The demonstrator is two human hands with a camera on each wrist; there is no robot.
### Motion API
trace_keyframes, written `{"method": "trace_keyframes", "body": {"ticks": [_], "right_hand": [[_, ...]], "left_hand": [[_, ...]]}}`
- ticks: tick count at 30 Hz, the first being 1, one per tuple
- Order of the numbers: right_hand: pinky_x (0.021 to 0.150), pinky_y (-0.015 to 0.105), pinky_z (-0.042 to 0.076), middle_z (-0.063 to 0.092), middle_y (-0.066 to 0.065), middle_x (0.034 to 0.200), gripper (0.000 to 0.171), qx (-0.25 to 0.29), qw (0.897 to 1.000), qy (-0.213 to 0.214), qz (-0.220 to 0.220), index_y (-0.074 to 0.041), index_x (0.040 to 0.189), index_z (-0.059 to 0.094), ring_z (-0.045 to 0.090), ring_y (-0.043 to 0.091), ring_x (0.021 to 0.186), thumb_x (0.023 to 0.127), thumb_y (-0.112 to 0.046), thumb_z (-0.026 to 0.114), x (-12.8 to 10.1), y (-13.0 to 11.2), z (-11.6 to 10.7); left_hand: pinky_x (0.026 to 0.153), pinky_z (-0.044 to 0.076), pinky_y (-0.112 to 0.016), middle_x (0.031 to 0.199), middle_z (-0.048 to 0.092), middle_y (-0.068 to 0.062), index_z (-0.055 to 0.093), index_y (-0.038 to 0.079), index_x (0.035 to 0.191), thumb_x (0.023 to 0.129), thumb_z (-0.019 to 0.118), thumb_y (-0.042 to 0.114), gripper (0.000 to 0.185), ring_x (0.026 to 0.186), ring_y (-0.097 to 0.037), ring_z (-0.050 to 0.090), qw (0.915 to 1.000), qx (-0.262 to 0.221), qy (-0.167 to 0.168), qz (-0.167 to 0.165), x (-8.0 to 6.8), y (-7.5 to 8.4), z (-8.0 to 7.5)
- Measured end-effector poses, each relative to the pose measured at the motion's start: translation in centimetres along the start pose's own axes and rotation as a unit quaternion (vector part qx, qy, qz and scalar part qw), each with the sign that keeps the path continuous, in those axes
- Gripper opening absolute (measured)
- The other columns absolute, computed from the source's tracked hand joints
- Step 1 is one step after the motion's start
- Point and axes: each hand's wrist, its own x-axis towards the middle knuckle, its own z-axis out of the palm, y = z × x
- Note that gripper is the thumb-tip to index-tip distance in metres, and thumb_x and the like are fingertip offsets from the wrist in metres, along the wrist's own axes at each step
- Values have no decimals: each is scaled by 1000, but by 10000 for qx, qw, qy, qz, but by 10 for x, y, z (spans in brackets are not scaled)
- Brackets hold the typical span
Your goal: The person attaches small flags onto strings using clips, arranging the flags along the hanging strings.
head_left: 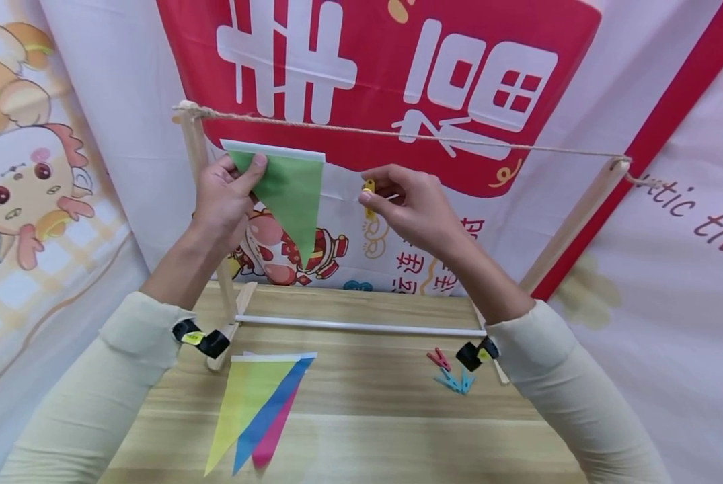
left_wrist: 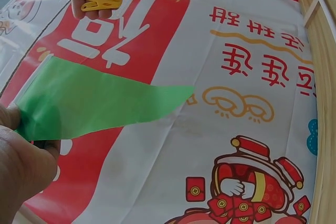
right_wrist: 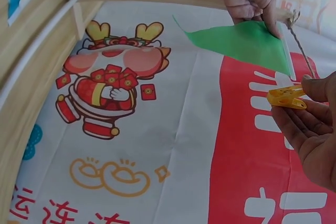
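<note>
The string (head_left: 397, 134) runs across the upper middle of the frame, with the pennant (head_left: 288, 195) just below it at left. On the table (head_left: 367, 417), the pennants (head_left: 258, 403) lie lower left and the clothespins (head_left: 452, 373) lower right.

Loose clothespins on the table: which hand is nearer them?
Right. The right hand holds a yellow clothespin above the loose clothespins; the left hand holds the green flag farther left.
</note>
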Motion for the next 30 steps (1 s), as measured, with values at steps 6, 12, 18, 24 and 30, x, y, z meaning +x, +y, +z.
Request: {"method": "trace_keyframes", "body": {"ticks": [6, 12, 18, 24, 30], "right_hand": [[97, 35, 66, 82, 5, 122, 43, 58, 9999, 52, -141, -12, 148, 73, 77, 16, 105, 108, -26, 79, 7, -8, 0], [94, 33, 67, 82, 4, 125, 45, 223, 9997, 33, -127, -12, 149, 72, 77, 15, 105, 107, -26, 79, 11, -19, 4], [95, 33, 66, 82, 4, 123, 42, 288, 9994, -31, -204, -12, 148, 73, 77, 15, 105, 108, -24, 79, 20, -29, 12], [91, 30, 64, 82, 4, 118, 41, 294, 9986, 26, -428, -10, 147, 73, 75, 14, 100, 109, -23, 78, 32, -39, 16], [88, 28, 63, 81, 6, 116, 38, 377, 9963, 116, -759, -6, 145, 74, 73, 14, 96, 109, -20, 76, 44, -51, 19]], "left_hand": [[122, 56, -37, 150, 69, -3, 64, 9, 154, 106, 78, 28, 54, 139, -23, 66, 9998, -169, -79, 9, 3, 3, -1], [123, 54, -36, 154, 66, -2, 63, 13, 155, 106, 77, 28, 52, 144, -23, 64, 9998, -192, -94, 3, 2, 4, -3], [121, 56, -33, 156, 63, -2, 60, 13, 157, 107, 76, 29, 56, 147, -23, 63, 9994, -328, -133, 45, 1, 6, -4], [111, 61, -25, 152, 65, -2, 61, 10, 155, 107, 75, 28, 54, 140, -21, 66, 9990, -394, -163, 113, 1, 9, -4], [110, 62, -25, 147, 66, -3, 66, 10, 148, 106, 75, 28, 47, 137, -21, 67, 9985, -506, -97, 169, 3, 11, -4]]}}
